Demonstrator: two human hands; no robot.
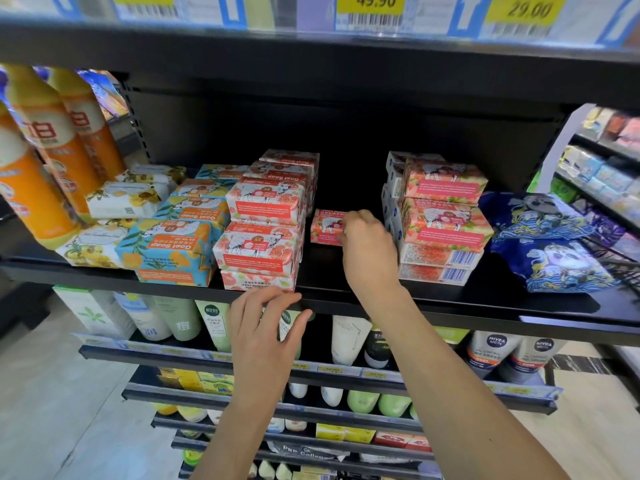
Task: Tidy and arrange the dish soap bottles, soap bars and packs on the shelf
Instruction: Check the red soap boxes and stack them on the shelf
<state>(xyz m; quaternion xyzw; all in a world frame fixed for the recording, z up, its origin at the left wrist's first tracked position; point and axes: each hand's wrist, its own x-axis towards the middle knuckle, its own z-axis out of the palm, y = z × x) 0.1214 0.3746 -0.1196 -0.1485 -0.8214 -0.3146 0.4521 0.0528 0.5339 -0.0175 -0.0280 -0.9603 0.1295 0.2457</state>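
Pink-red soap bar [325,226], goat print, set back on shelf [502,291]; right hand [369,244] pinches it, left hand [266,323] loosely spread at front edge.

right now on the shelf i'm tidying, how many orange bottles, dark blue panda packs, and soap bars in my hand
orange plastic dish soap bottles: 3
dark blue panda-print packs: 2
small pink boxed soap bar, pinched by the right hand: 1
total: 6

Price tags [370,8] above, Nivea tubes [496,351] below.
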